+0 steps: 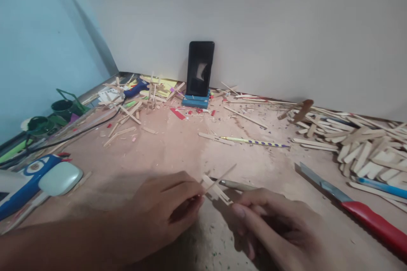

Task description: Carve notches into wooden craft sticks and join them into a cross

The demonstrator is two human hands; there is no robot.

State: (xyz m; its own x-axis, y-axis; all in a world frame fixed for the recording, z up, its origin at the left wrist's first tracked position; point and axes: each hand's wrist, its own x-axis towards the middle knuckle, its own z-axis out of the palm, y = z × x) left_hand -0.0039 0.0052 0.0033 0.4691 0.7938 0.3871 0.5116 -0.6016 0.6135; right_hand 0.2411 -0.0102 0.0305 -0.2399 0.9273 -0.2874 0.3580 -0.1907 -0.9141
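Observation:
My left hand (168, 205) is pinched on a thin wooden sliver (224, 175), which slants up to the right from the fingertips. My right hand (280, 224) is closed, its thumb and forefinger at the near end of a short craft stick (218, 189). The sliver crosses over the craft stick's far end; whether they touch I cannot tell. Just beyond the right fingers lies a slim grey-handled tool (240, 185), partly hidden by that hand. To the right, a knife with a red handle (369, 218) rests with its blade pointing away and left.
A phone (201, 67) stands in a blue holder (195, 100) against the wall. Craft sticks (365, 152) are heaped at right. A patterned pencil (254, 141) lies mid-table. At left are a blue glue gun (136, 89), its black cable, scraps, and a pale mint-coloured object (61, 178).

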